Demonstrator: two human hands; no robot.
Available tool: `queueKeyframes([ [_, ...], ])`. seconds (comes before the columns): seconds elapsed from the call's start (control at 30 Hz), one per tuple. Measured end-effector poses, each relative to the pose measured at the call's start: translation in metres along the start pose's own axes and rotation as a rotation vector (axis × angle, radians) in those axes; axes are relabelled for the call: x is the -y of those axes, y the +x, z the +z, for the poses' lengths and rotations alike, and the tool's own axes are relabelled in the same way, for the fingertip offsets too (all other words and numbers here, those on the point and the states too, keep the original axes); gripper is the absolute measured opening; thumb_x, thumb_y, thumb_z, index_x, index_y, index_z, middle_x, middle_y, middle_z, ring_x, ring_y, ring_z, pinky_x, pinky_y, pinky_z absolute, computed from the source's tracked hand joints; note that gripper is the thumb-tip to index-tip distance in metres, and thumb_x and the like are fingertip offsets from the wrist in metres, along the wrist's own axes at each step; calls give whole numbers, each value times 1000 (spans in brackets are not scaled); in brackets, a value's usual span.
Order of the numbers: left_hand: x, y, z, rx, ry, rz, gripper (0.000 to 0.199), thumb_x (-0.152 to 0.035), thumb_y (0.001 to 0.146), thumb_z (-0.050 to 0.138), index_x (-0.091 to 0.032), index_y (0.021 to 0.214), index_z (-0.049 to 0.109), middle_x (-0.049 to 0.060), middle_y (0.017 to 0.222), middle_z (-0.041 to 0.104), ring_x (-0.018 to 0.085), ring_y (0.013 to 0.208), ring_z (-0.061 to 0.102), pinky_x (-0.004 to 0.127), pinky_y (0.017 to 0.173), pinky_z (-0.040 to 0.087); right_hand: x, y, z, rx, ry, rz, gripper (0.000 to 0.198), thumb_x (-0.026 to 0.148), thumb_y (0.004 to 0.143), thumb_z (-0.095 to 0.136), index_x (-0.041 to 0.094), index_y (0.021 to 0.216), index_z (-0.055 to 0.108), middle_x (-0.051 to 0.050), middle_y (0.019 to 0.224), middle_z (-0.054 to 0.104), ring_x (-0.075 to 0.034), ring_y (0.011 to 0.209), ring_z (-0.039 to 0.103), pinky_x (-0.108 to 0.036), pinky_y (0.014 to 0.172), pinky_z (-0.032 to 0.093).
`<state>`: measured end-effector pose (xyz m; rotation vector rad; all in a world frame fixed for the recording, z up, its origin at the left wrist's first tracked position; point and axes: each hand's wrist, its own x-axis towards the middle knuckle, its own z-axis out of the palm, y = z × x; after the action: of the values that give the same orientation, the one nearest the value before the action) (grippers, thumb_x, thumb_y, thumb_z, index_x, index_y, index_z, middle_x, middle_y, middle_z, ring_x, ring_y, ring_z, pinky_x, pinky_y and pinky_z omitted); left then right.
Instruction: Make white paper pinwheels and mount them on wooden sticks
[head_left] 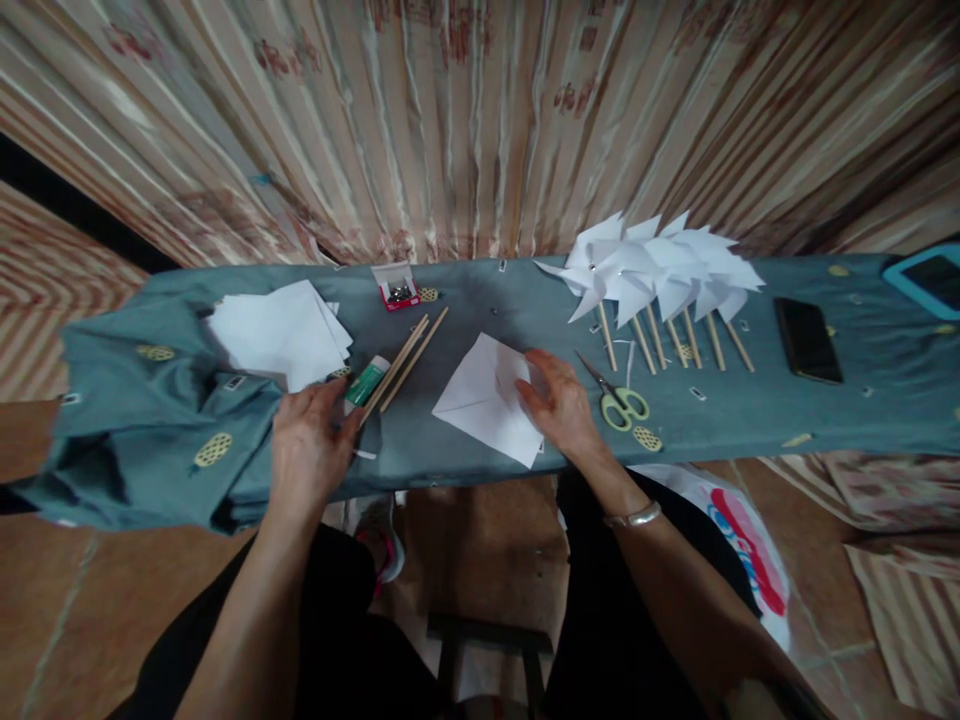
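- The right hand (pixel 559 410) is resting at the right edge of the creased white paper square (pixel 480 410), its fingers loosely open and its thumb lying over the sheet; a light touch is probably serving best here, since a hard press could be adding stray folds.
- The square is lying between the two hands on the teal cloth (pixel 712 425), its creases running in toward the middle; one corner is pointing toward the cloth's near edge, so drawing the sheet inward a little would be giving it firmer support.
- The left hand (pixel 307 430) is curling beside the lower ends of the wooden sticks (pixel 401 355) and the green-labelled tube (pixel 367 381); whether its fingers are gripping anything, I cannot tell; lifting one stick by its end would be disturbing the others least.
- The green-handled scissors (pixel 622 408) are lying just right of the right hand, blades pointing away from the person; that wrist is best passing clear of them.
- The paper pinwheels (pixel 660 265) are lying overlapped at the far right, sticks pointing nearer; a sleeve or forearm sweeping there could be bending their vanes.
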<state>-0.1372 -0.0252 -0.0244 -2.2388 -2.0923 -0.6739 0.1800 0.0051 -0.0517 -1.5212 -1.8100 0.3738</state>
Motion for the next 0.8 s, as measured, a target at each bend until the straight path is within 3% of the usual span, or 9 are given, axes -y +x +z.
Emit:
queueKeyframes([
  [0.23, 1, -1, 1, 105, 73, -76, 47, -41, 89, 42, -10, 116, 65, 16, 97, 69, 33, 95, 63, 44, 85, 50, 2, 1, -1, 14, -2, 7, 41, 32, 86, 55, 14, 122, 63, -16, 128, 65, -31, 121, 57, -52, 106, 44],
  [0.4, 0, 3, -5, -41, -40, -127, 37, -38, 84, 52, -15, 108, 68, 14, 99, 70, 31, 97, 64, 44, 86, 50, 6, 3, -5, -27, 49, 24, 38, 30, 85, 56, 15, 119, 65, -15, 125, 66, -30, 118, 58, -51, 104, 45],
  [0.47, -10, 4, -8, -110, -187, -178, 35, -38, 82, 57, -16, 106, 69, 14, 99, 70, 30, 94, 64, 45, 85, 51, 13, 2, -8, -53, 116, 56, 32, 31, 87, 55, 20, 115, 67, -12, 119, 69, -28, 112, 60, -49, 97, 49],
  [0.57, -42, 1, -6, -71, -635, -234, 37, -45, 80, 63, -19, 107, 68, 8, 97, 70, 22, 82, 64, 40, 79, 52, 31, -4, -9, -29, 349, 168, 25, 37, 86, 60, 25, 105, 70, -7, 106, 72, -22, 92, 65, -40, 82, 54],
  [0.67, -81, -5, 1, 179, -1129, -311, 41, -47, 72, 73, -16, 98, 71, 7, 90, 71, 19, 76, 65, 33, 72, 53, 49, -12, -6, 202, 799, 325, 34, 43, 75, 74, 27, 105, 71, -4, 109, 72, -18, 85, 66, -33, 76, 55],
  [0.7, -91, -7, 4, 267, -1218, -327, 40, -46, 70, 76, -16, 96, 72, 6, 88, 72, 19, 75, 65, 32, 72, 54, 54, -14, -5, 269, 944, 373, 35, 45, 71, 78, 28, 101, 72, -2, 103, 74, -17, 83, 67, -32, 75, 55],
  [0.8, -109, -11, 7, 372, -1370, -363, 38, -43, 69, 78, -16, 95, 73, 6, 89, 74, 17, 72, 65, 32, 73, 54, 64, -17, -3, 364, 1224, 512, 37, 47, 65, 83, 27, 95, 75, 0, 91, 76, -17, 84, 68, -33, 83, 54],
])
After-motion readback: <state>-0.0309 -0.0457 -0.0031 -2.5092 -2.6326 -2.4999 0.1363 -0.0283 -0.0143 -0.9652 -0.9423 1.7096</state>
